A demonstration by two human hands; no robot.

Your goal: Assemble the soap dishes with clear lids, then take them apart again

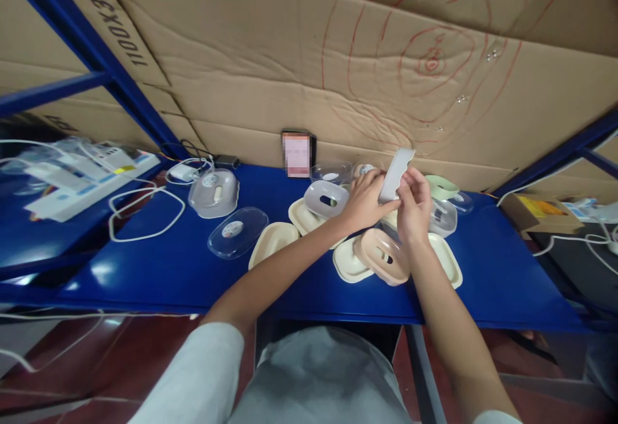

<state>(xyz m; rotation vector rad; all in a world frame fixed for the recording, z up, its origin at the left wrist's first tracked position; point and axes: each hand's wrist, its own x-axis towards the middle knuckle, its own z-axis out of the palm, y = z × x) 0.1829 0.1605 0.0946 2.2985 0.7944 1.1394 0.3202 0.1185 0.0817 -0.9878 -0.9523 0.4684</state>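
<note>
Both hands are raised over the right half of the blue table, holding a light grey plastic box part with a wavy edge [396, 173], tilted on its side. My left hand [365, 200] grips its left end, the fingers partly hidden. My right hand [415, 202] is closed on its wavy edge from the right. Below them lie a peach slotted oval piece [376, 244] on a cream tray [348, 269], and a lavender slotted oval piece [318, 193] on another cream tray [300, 217]. Some pieces behind my hands are partly hidden.
On the blue table [193, 269] are a clear lid [236, 234], a lidded box [215, 193] and a cream tray [270, 244]. A green piece [441, 187] lies right. A phone-like screen [298, 154] leans against the cardboard [241, 76]. Cables and a power strip [96, 186] lie left.
</note>
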